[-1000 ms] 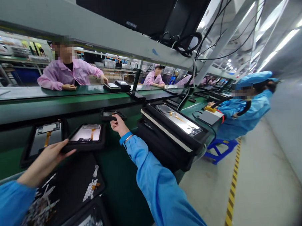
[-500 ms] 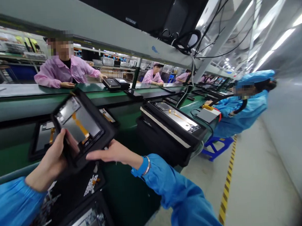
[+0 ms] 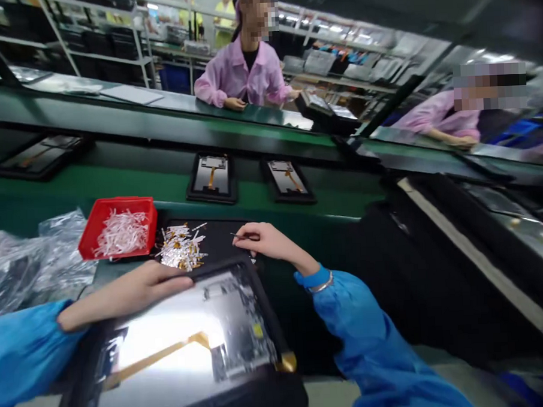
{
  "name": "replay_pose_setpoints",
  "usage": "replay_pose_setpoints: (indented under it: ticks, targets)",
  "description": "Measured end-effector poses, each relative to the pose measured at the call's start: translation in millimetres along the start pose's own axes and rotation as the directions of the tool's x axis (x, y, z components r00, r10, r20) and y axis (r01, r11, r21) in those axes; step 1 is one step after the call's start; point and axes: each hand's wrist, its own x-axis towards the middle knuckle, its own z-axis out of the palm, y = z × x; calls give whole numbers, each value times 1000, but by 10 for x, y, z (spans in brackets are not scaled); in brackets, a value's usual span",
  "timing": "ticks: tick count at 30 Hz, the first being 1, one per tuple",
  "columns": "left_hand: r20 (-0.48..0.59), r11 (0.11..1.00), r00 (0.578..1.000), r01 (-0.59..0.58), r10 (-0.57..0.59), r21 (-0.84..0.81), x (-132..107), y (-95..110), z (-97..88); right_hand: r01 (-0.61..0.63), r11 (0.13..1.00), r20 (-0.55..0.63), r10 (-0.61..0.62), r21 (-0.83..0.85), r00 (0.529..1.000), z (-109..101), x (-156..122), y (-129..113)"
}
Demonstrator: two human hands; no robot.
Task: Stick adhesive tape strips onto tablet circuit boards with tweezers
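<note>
A black-framed panel with a shiny metal back and an orange flex cable lies flat in front of me. My left hand rests on its far edge with the fingers stretched out flat. My right hand hovers just beyond the panel's far right corner, fingers pinched on thin tweezers. Right behind my hands, a black mat carries a heap of small silver and orange strips.
A red bin of white strips and crumpled clear bags sit to the left. Two more panels lie on the green belt beyond. A black machine stands on the right. People in pink coats work across the line.
The view swung left and down. The panel I held tilted up now lies flat before me. My left hand rests on it; my right hand has moved off it and pinches tweezers.
</note>
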Motion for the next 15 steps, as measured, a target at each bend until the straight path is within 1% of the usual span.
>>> replay_pose_setpoints:
  ticks: [2,4,6,8,11,15]
  targets:
    - [98,992,992,-88,79,87,10,49,159,11,999,7,-10,-39,1000,93,100,-22]
    - [133,970,980,-170,147,174,42,60,285,25,996,8,-24,-85,1000,198,196,-51]
    - [125,937,970,-236,210,256,63,55,366,42,990,-2,-42,-137,999,299,293,-78]
    - [106,897,953,-302,283,323,57,52,408,57,980,-15,-61,-189,998,382,391,-103]
    - [69,834,919,-382,389,399,11,50,429,72,961,-33,-84,-267,996,460,539,-136]
    - [22,776,877,-437,481,456,-50,23,421,69,915,-47,-95,-398,994,499,725,-161]
